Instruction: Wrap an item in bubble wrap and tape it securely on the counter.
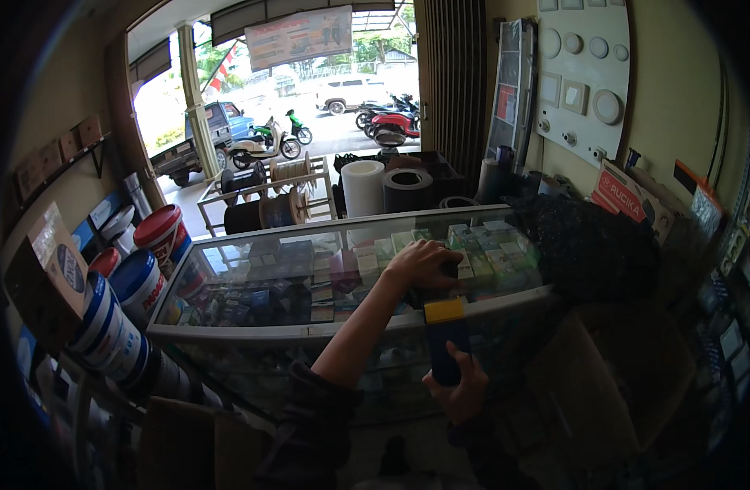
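My left hand (425,264) reaches over the near part of a glass display counter (228,331), its fingers curled around a dark object (451,268) whose kind I cannot tell. Below it, in front of the counter's near edge, my right hand (460,386) grips a dark blue box (448,349) with a yellow end (444,310). The box stands roughly upright in the view, its yellow end towards the counter's edge. Under the glass lie small cartons (367,262), many of them green and white.
A black plastic bag (589,245) lies at the counter's right end, above an open cardboard box (613,380). Paint buckets (133,282) stand to the left. Beyond the counter are a rack of cable spools (277,208) and upright rolls (363,187). Another cardboard box (185,444) stands at lower left.
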{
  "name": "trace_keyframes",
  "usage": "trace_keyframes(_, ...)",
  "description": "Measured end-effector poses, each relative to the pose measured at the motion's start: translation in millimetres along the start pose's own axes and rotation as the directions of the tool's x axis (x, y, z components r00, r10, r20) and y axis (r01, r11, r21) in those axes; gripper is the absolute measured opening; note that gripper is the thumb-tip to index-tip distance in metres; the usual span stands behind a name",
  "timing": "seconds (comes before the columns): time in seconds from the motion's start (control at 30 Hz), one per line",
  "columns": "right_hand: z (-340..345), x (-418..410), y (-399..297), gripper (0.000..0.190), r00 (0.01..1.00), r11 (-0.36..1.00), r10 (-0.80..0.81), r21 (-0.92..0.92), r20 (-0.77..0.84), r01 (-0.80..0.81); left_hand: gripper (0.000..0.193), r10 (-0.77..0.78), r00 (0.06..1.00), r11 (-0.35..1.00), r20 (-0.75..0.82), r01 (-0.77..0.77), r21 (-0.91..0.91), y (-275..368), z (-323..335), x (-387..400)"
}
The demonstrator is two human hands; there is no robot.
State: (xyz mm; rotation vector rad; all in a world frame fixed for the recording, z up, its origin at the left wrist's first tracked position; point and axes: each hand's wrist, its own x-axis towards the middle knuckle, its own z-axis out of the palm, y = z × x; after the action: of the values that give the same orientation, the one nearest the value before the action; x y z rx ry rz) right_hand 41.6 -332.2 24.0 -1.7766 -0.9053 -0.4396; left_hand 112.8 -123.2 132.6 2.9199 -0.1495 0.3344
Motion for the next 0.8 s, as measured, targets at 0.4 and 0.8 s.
trace_keyframes(0.4, -58.1, 51.7, -47.5, 0.05, 0.941, 0.975, 0.191, -0.168, 0.28, -0.148, 0.05, 0.044, 0.997, 0.983, -0.065, -0.031, 0.18, 33.6, 10.8, -21.3)
trace_keyframes(0.8, -68.6, 116.7, -53.5, 0.051, 0.88, 0.948, 0.163, -0.317, 0.446, -0.015, 0.038, -0.054, 0.996, 0.982, -0.071, 0.066, 0.174, 33.2, 14.0, -10.6)
